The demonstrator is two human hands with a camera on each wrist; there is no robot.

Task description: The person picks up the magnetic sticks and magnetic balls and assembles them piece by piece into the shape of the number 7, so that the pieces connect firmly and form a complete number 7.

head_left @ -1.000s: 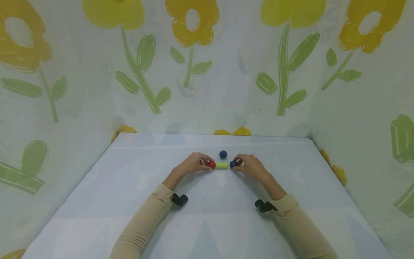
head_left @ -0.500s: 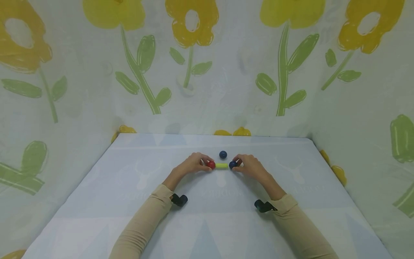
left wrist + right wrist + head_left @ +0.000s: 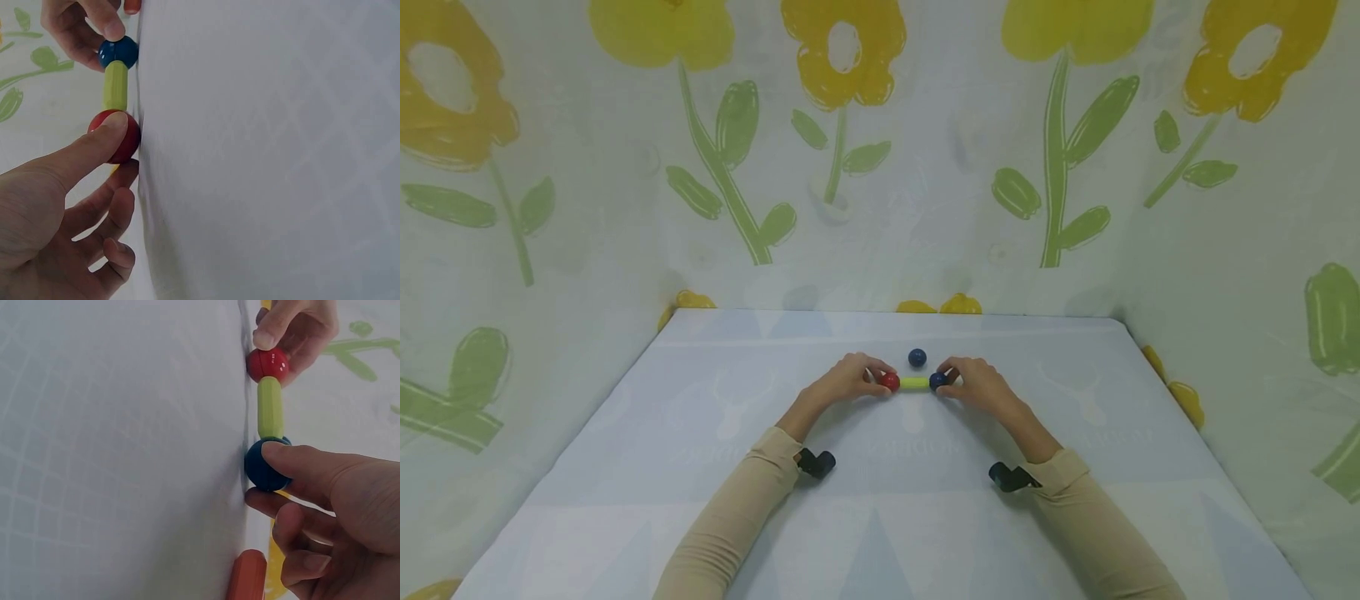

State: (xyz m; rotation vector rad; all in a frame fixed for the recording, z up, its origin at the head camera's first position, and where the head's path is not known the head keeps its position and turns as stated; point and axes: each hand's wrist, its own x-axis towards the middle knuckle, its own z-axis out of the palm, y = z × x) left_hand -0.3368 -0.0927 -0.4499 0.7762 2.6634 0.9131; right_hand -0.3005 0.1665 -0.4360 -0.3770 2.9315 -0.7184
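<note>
My left hand [image 3: 852, 377] pinches a red ball [image 3: 890, 382] between thumb and fingers. My right hand [image 3: 981, 385] pinches a dark blue ball [image 3: 937, 382] the same way. Between the two balls lies a short yellow-green rod [image 3: 914, 383], one end at each ball, so the three form a straight row. In the left wrist view the rod [image 3: 115, 86] meets the blue ball [image 3: 119, 53] above and the red ball [image 3: 120, 139] below. Seen from the right wrist, the thumb presses on the near blue ball [image 3: 267, 465].
A second dark blue ball [image 3: 917, 357] sits on the white table cover [image 3: 880, 467], just beyond the row. An orange-red rod [image 3: 247, 576] lies close to my right hand. Flower-printed curtains [image 3: 917, 167] stand around the table.
My right hand has moved slightly left with its blue ball, and the small gap between that ball and the yellow-green rod has closed. The left hand and red ball stayed put.
</note>
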